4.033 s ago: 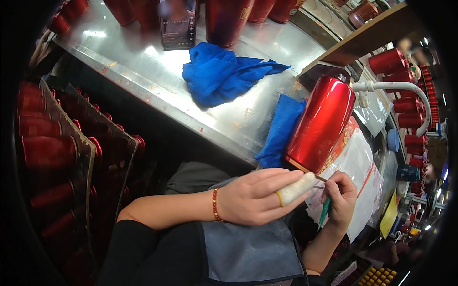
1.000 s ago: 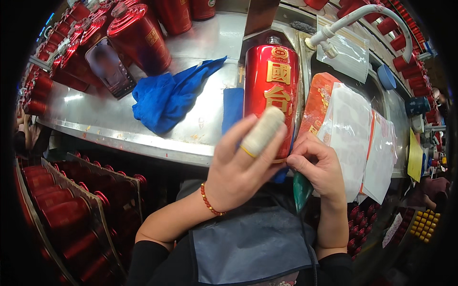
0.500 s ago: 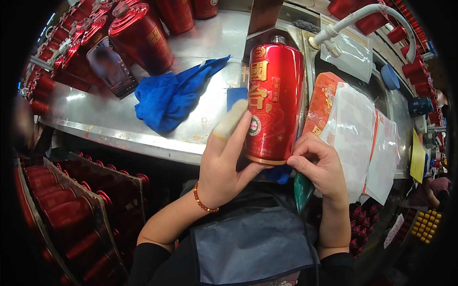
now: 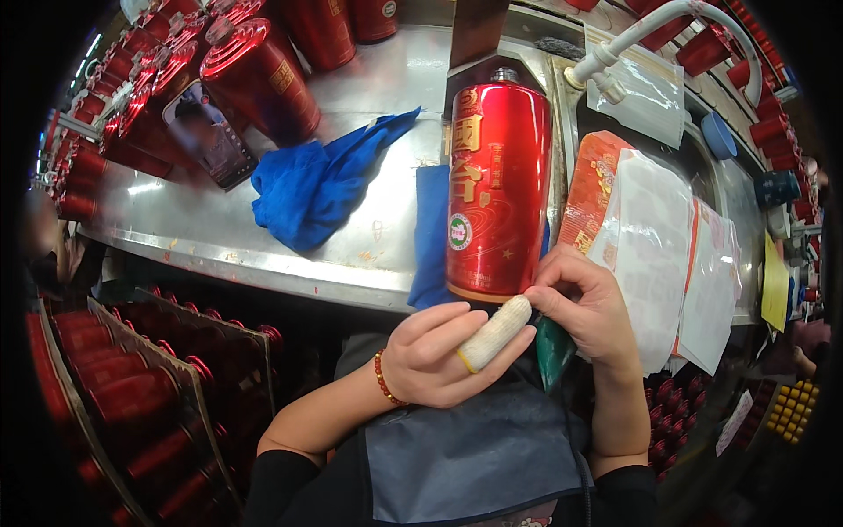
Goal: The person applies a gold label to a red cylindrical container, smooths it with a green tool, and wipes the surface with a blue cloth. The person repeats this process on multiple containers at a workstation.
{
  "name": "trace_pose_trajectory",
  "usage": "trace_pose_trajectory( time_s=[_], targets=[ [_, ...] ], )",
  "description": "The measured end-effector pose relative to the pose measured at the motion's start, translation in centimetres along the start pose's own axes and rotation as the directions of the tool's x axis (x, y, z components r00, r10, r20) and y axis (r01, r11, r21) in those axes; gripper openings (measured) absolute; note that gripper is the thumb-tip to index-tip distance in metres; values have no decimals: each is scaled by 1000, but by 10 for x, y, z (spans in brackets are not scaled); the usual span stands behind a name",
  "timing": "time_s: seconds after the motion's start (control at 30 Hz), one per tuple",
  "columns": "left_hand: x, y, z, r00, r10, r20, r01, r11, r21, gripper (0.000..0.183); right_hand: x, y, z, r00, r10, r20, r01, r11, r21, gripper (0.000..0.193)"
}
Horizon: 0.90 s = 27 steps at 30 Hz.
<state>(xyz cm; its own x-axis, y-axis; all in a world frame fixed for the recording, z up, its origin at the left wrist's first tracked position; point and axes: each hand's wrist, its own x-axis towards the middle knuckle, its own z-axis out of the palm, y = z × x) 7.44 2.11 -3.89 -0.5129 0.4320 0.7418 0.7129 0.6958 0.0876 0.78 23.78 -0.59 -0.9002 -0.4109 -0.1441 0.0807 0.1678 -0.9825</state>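
A glossy red bottle (image 4: 518,193) with gold lettering and a metal-coloured neck lies with its base toward me, on a blue cloth (image 4: 430,237). By its lower right corner, my right hand (image 4: 581,303) has thumb and forefinger pinched together; anything between them is too small to make out. My left hand (image 4: 452,351) is just below the base, off the bottle, fingers apart and nothing seen in it. A white knitted finger cover (image 4: 499,334) is on one finger, its tip close to my right fingertips. Under my right hand hangs a green pointed thing (image 4: 553,351).
A crumpled blue cloth (image 4: 307,189) lies on the metal table (image 4: 176,206). Several red bottles (image 4: 263,79) stand far left, a phone (image 4: 208,132) leaning there. Clear-covered sheets (image 4: 648,246) lie right, below a white tap (image 4: 672,22). Racks of red bottles (image 4: 132,395) stand lower left.
My left hand has let go of the bottle's left side and come down toward my right fingertips. The bottle has shifted slightly left, and more of the cloth beneath it shows.
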Motion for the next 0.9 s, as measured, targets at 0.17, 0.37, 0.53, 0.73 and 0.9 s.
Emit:
trace_pose_trajectory(
  time_s=[0.17,0.37,0.53,0.73,0.9],
  targets=[
    [25,-13,9,956,-294,18,294,956,-11,56,-1,-1,0,1000,7,-3,-7,1000,4,18],
    [28,-26,4,907,-409,101,421,895,-147,79,-6,-2,-6,1000,-7,-28,7,1000,10,17],
    [14,-26,8,838,-529,137,544,785,-297,79,-4,-1,-5,1000,19,-25,-18,999,48,16],
    [0,-10,-9,891,-445,90,453,879,-145,54,-3,0,-4,999,39,-4,-39,999,35,18],
    [-7,2,-3,967,-253,9,251,953,-169,33,-2,1,-3,999,47,4,-47,996,82,18]
  ],
)
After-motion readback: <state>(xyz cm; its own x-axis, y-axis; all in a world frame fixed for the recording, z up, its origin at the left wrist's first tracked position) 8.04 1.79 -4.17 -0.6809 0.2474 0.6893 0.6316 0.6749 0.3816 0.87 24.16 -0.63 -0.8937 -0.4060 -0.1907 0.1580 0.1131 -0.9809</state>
